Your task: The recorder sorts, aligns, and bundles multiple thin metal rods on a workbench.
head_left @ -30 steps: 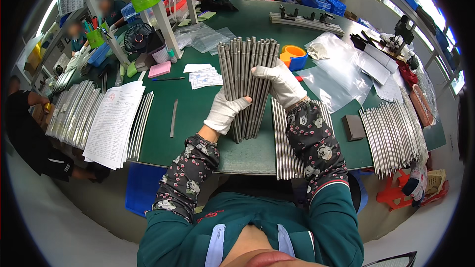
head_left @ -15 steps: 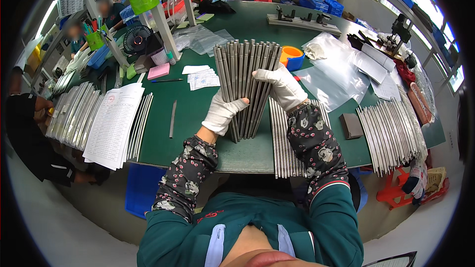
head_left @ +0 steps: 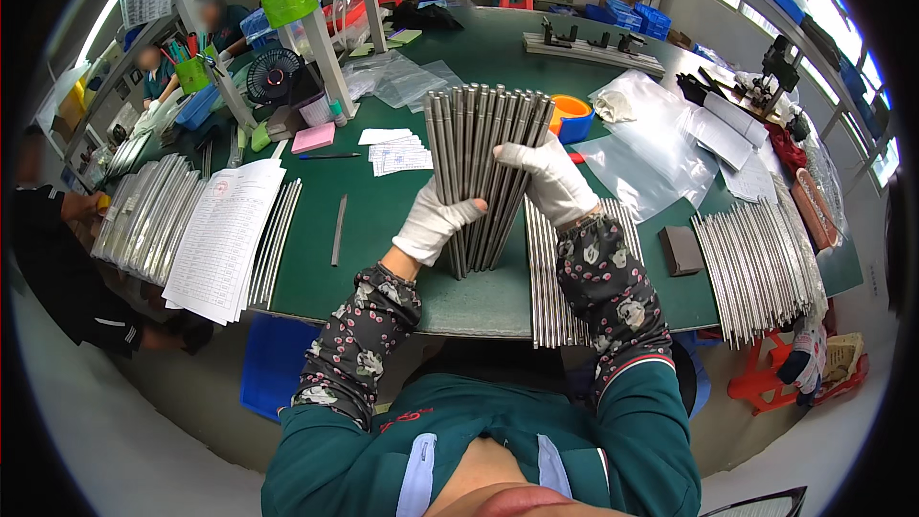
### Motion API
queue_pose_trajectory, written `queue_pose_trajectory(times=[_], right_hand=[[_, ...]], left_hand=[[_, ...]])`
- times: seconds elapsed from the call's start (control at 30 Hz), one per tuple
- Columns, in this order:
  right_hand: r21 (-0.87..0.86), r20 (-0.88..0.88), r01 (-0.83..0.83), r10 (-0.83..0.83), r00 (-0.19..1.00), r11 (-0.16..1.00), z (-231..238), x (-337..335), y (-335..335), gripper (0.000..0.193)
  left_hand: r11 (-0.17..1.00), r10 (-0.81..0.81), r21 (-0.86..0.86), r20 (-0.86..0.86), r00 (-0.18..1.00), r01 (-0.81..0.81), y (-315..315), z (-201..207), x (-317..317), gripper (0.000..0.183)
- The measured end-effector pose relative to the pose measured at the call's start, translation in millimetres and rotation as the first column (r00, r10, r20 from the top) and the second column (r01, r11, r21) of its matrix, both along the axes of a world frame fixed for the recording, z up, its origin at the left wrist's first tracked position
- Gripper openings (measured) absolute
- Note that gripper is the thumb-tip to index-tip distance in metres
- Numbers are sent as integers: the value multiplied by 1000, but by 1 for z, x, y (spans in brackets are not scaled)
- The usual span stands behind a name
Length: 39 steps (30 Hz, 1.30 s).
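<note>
far side of rod bundle [head_left: 481,146] unseen

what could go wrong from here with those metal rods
The bundle of rods, held between the left hand and right hand, fans out at the top, so a rod might slip free if either grip loosens.

The flowered right sleeve hangs over a row of rods reaching the front edge of the table; a brush of the arm could perhaps roll some or knock them off.
</note>
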State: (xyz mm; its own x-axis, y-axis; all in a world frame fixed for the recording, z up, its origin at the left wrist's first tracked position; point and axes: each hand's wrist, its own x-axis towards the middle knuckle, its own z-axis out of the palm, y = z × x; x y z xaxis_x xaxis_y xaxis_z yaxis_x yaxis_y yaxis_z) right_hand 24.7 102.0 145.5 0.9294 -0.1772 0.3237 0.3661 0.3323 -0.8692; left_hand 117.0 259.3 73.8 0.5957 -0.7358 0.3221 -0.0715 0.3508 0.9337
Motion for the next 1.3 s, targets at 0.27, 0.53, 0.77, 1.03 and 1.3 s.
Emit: queue_pose_trajectory(times=[0.27,0.53,0.77,1.03,1.3], right_hand=[[-96,158,66,-50,986,993,-7,-19,48,52],[-116,262,-61,90,961,991,2,-17,48,83],[-175,188,-59,92,978,983,-2,-20,48,70],[-292,239,-76,150,959,953,1,-40,85,44],[-702,460,702,677,574,-118,-13,-43,123,13]], left_hand=[[974,32,181,483,875,-136,-4,-23,-28,89],[989,-12,130,531,847,-68,4,-10,-28,82],[897,-138,436,433,891,-72,31,16,-37,79],[725,-490,-215,-829,271,654,73,-25,-41,77],[902,-374,-23,-538,755,431,22,60,-22,51]])
